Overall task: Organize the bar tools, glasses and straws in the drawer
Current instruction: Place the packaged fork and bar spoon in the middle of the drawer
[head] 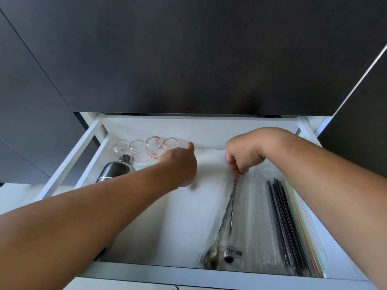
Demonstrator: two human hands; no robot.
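Note:
An open white drawer (146,275) fills the lower view. Several small clear glasses (154,144) stand in a row at its back left, one with red measuring marks. In front of them a black and steel cocktail shaker (117,167) lies on its side, partly hidden by my left forearm. My left hand (180,162) reaches past the shaker, index finger stretched toward the rightmost glass, holding nothing I can see. My right hand (240,158) pinches the top end of a long twisted bar spoon (227,214), whose bowl rests near the drawer's front. Black straws (282,227) and clear bagged straws (257,216) lie along the right.
A white liner (180,227) covers the drawer floor in the middle. Dark cabinet fronts (188,55) rise above and on both sides. A barcode label (234,251) sits on a clear packet near the spoon's bowl. Coloured straws (307,229) in a zip bag lie against the right wall.

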